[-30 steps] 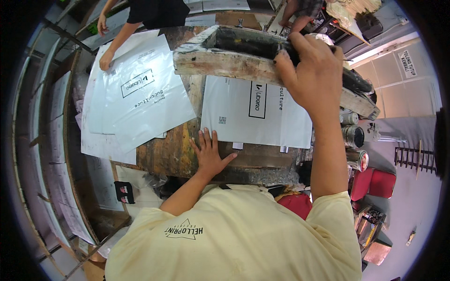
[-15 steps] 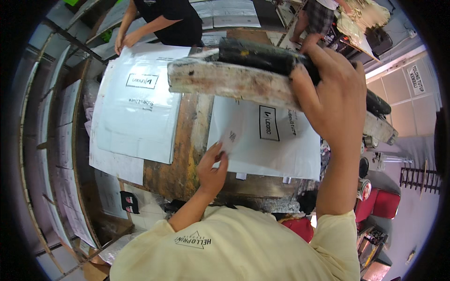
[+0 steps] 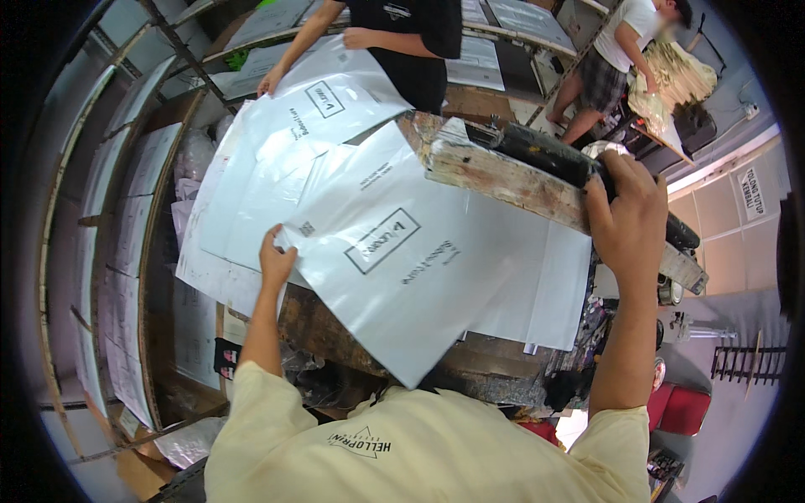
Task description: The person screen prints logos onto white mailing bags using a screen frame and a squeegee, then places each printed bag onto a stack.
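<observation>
My left hand (image 3: 276,258) pinches a corner of a white plastic sheet (image 3: 444,239) printed in black. That sheet slants across the worktable, one corner hanging over the front edge. My right hand (image 3: 627,214) is wrapped round a paint-stained wooden frame (image 3: 499,178), tilted up, with a dark bar (image 3: 545,157) along it. Under the raised frame another white sheet (image 3: 541,289) lies flat, partly covered by the printed one. At the left sits a layered pile of white sheets (image 3: 251,197); a co-worker in a black shirt (image 3: 411,63) lifts a printed sheet (image 3: 344,88) over it.
Tall racks (image 3: 126,226) holding white sheets stand along the left, and another rack (image 3: 532,21) is at the back. The stained wooden tabletop (image 3: 327,327) shows near me. Another person (image 3: 612,63) stands far right. Red chairs (image 3: 683,408) are at lower right.
My left hand has drawn the printed sheet leftward from under the frame, turning it aslant. The frame stays raised in my right hand. The co-worker's sheet has come up off the pile.
</observation>
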`<move>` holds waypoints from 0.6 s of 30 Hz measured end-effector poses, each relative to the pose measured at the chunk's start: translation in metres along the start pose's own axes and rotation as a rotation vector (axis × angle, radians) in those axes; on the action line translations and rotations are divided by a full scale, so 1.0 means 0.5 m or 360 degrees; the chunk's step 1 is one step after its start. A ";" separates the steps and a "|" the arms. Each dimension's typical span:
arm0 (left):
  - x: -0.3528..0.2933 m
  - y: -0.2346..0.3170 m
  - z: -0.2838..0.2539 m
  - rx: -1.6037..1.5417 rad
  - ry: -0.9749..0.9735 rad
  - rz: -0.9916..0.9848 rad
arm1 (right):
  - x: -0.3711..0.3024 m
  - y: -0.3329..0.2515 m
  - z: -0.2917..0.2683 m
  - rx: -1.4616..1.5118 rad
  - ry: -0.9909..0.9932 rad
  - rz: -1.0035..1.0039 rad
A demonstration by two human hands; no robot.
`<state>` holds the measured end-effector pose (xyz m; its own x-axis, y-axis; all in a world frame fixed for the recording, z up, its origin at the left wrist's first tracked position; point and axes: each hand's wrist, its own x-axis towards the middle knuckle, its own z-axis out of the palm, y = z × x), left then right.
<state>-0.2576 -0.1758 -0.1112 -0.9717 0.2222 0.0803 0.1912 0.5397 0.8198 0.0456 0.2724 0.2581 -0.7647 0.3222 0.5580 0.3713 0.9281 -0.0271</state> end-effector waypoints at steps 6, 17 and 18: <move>0.204 -0.075 -0.143 0.0636 0.0088 0.0397 | -0.029 -0.018 -0.003 -0.0006 -0.0024 0.0032; 0.181 -0.127 -0.258 0.0636 0.0244 0.0256 | -0.086 -0.047 0.004 -0.0018 -0.0042 0.0000; 0.166 -0.142 -0.270 0.0628 0.0272 0.0219 | -0.087 -0.049 0.005 -0.0018 -0.0039 -0.0002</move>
<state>-0.3706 -0.3055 -0.0862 -0.9361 0.1944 0.2930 0.3264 0.7902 0.5187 0.0686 0.2359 0.2324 -0.7779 0.3256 0.5374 0.3759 0.9265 -0.0171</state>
